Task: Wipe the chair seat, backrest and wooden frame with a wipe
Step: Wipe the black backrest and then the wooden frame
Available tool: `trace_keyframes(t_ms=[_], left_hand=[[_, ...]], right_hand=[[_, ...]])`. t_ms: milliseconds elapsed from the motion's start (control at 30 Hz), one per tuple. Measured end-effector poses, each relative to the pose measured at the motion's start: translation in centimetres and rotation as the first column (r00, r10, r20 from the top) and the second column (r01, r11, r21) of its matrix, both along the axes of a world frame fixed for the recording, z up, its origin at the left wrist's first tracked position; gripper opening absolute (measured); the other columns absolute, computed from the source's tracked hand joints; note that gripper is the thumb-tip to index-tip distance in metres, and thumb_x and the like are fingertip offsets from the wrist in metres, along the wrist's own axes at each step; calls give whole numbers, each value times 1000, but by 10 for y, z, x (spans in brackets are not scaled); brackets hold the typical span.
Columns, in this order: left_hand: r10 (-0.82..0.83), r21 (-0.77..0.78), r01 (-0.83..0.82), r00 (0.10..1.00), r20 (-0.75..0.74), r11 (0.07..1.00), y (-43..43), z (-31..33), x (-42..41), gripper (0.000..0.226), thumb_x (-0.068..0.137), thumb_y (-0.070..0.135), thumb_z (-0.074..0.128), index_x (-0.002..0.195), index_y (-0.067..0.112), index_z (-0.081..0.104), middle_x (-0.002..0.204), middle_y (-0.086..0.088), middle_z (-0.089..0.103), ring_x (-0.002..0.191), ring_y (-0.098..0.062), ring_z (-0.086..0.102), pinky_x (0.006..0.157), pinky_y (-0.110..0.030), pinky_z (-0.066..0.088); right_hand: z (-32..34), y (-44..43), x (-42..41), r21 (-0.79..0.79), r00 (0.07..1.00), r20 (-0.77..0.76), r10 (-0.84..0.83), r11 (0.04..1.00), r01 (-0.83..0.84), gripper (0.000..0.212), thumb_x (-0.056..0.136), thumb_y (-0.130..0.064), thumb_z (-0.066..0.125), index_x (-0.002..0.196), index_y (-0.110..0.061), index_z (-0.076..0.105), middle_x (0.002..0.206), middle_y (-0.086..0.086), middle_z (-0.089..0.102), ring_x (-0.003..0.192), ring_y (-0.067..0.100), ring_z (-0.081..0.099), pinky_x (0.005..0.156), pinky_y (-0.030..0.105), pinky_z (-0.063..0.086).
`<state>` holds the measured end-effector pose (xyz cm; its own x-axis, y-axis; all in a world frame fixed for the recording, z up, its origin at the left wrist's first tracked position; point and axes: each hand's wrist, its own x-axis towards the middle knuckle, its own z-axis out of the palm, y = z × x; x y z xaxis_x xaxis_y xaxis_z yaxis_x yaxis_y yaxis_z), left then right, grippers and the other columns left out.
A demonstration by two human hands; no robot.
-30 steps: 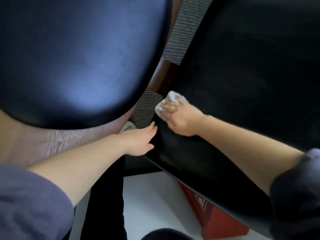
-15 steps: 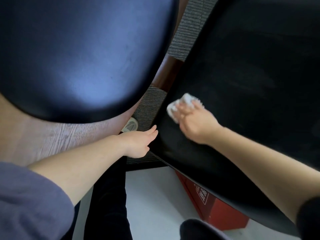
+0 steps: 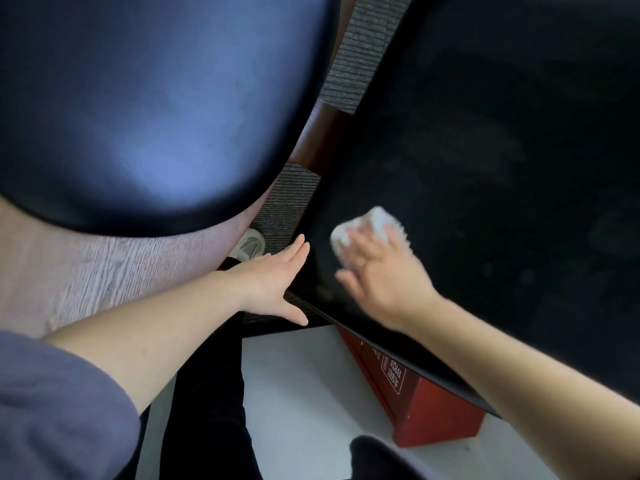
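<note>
The right hand (image 3: pixel 381 275) presses the white wipe (image 3: pixel 367 223) onto the black seat (image 3: pixel 485 150), fingers seemingly straight through the blur. The left hand (image 3: pixel 273 282), flat and empty, touches the seat's edge beside it.

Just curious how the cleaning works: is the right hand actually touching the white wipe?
Touching. The head view shows the right hand with fingers flat over the white wipe, no gap between them.

Single head-worn view, wide-angle, pointing steeply down, close above the matte black padded chair surface (image 3: pixel 485 140); pale grey floor (image 3: pixel 304 393) beyond.
</note>
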<state>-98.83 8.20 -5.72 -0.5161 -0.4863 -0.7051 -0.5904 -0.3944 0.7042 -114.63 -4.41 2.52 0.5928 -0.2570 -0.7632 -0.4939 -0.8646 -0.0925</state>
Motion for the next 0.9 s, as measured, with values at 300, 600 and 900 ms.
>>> trace_keyframes(t_ms=[300, 600, 900], left_hand=[[6, 2, -6, 1000, 3, 1000, -3, 3, -9, 126, 74, 64, 70, 153, 16, -17, 157, 3, -30, 149, -13, -2, 122, -37, 9], [16, -53, -14, 999, 29, 998, -20, 11, -4, 123, 79, 59, 68, 152, 12, -19, 157, -2, -30, 149, -16, -4, 122, -37, 11], [16, -39, -14, 998, 53, 999, -34, 12, -16, 123, 76, 65, 67, 153, 11, -13, 159, -6, -25, 150, -18, -3, 122, -40, 15]], right_hand=[[8, -27, -5, -143, 1000, 11, -10, 990, 11, 43, 86, -19, 34, 115, -5, 62, 121, 9, 54, 120, 35, 45, 103, 48, 28], [-13, -81, 1, -244, 999, -32, 0, 970, -8, 53, 93, -27, 28, 137, -3, 46, 143, 15, 42, 137, 36, 32, 116, 50, 14], [14, -71, -10, -87, 993, -71, 99, 991, -105, 68, 91, -42, 16, 128, -6, 59, 140, 12, 50, 136, 31, 37, 114, 49, 17]])
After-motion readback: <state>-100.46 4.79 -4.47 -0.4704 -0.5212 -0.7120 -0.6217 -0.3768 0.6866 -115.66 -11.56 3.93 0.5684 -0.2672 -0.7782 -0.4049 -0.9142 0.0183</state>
